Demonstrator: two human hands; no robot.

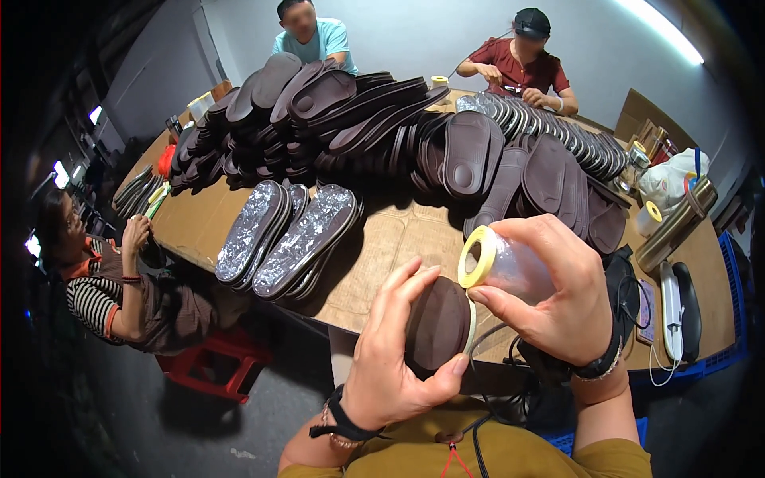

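Observation:
In my left hand (390, 350) I hold a dark brown shoe insole (438, 325), its rounded end turned up toward me and a pale strip along its right edge. My right hand (554, 291) grips a roll of clear tape (518, 267) with a yellow core end. The roll's lower edge meets the insole's upper right edge, close to my right thumb. Beyond my hands, two stacks of insoles wrapped in shiny clear film (307, 231) lie on the cardboard-covered table (382, 247).
A large heap of brown insoles (319, 111) fills the table's far side, with a row of film-wrapped ones (550, 123) behind. At right stand a metal flask (677, 223), a phone (645, 311) and a white device (672, 307). Co-workers sit around; a red stool (219, 362) stands lower left.

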